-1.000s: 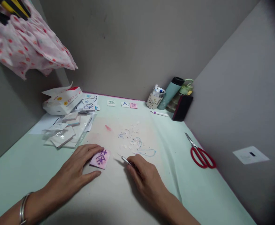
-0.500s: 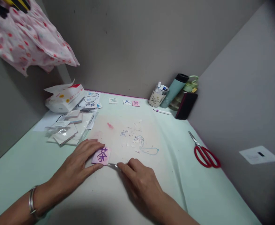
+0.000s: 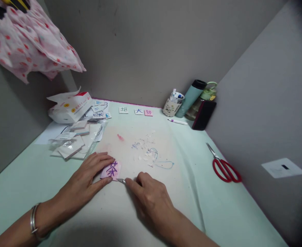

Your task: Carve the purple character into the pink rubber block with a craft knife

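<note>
A small pink square block (image 3: pixel 116 168) with a purple character drawn on it lies flat on the pale work board (image 3: pixel 109 209). My left hand (image 3: pixel 91 173) grips it by its left side, thumb at the near edge and fingers at the far edge. In my right hand (image 3: pixel 149 192) is a craft knife (image 3: pixel 122 180), pinched low near the blade. The blade's tip touches or nearly touches the block's near right corner. Shavings (image 3: pixel 146 149) and blue marks lie on the board beyond my right hand.
Red-handled scissors (image 3: pixel 224 168) lie to the right. Toward the back stand a pen cup (image 3: pixel 173 104), a teal bottle (image 3: pixel 192 97) and a phone (image 3: pixel 204 115); a marker (image 3: pixel 178 121) lies before them. Lettered blocks (image 3: pixel 139 112) line the back. Bagged blanks (image 3: pixel 71 147) and a tissue pack (image 3: pixel 70 108) are left.
My right hand has shifted slightly up and left, bringing the knife blade closer over the block's near right corner. My left hand still holds the block in place.
</note>
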A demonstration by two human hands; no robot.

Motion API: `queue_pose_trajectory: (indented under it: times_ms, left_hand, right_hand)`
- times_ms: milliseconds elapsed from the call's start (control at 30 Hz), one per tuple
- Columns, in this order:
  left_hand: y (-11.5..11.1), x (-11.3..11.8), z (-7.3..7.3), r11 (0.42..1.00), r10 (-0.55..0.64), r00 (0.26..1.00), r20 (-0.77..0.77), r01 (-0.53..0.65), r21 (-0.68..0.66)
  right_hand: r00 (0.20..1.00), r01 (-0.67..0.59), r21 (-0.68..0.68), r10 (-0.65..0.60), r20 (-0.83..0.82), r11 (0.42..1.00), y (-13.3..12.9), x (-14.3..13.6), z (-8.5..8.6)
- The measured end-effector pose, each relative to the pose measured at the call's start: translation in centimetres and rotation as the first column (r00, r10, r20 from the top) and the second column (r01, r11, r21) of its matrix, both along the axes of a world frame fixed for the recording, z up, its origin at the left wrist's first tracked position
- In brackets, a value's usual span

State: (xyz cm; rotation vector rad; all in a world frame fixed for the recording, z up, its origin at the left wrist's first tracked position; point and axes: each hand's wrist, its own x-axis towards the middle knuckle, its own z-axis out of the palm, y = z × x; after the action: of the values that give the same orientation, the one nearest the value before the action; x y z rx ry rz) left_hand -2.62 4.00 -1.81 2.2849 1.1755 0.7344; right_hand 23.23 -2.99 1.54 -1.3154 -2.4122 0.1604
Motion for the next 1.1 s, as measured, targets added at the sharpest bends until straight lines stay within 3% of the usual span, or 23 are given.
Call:
queue_pose_trajectory:
  times_ms: [467,800,1100]
  left_hand:
    - [0.30,-0.08,-0.35,1.000,-0.010,0.999,0.037,0.010,-0.011]
    - [0.36,-0.11,-0.19,1.000,-0.011,1.000,0.026,0.012,-0.019]
    - [0.25,0.10,-0.19,1.000,0.007,1.000,0.024,-0.007,0.002]
  right_hand:
    - [0.999,0.027,-0.011,-0.027,0.045,1.000,0.22,-0.62,0.09]
    - [0.999,-0.002,-0.090,-0.003,-0.050,0.996,0.19,0.19,0.34]
    - [1.000,0.026,-0.052,-0.027,-0.008,0.998,0.33,-0.74,0.08]
